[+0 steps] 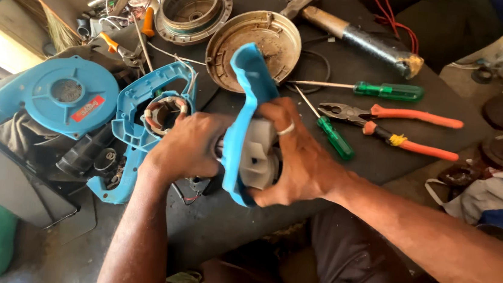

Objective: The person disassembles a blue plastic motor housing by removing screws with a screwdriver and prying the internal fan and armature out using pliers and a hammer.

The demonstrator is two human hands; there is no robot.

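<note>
Blue plastic housing shell [248, 108], smooth and curved, held up mid-frame w/ a grey motor block [260, 154] tucked against it, above the dark matte tabletop [355, 59]. Right hand [298, 158] wrapped round the grey block from the right, fingers [278, 116] curled tight over the shell edge, silver ring on one. Left hand [187, 148] gripping from the left, fingers closed on the far side of the shell, tips hidden behind it. Just left: second blue housing half [137, 125] lying open, copper-wound stator [163, 115] inside. Further left, round blue fan cover [64, 95] w/ red label. Behind the shell, a dusty metal dish [272, 40], rusty-brown inside. To the right on the tabletop: green-handled screwdrivers [389, 91], orange-handled pliers [410, 131], well apart from both hands.
</note>
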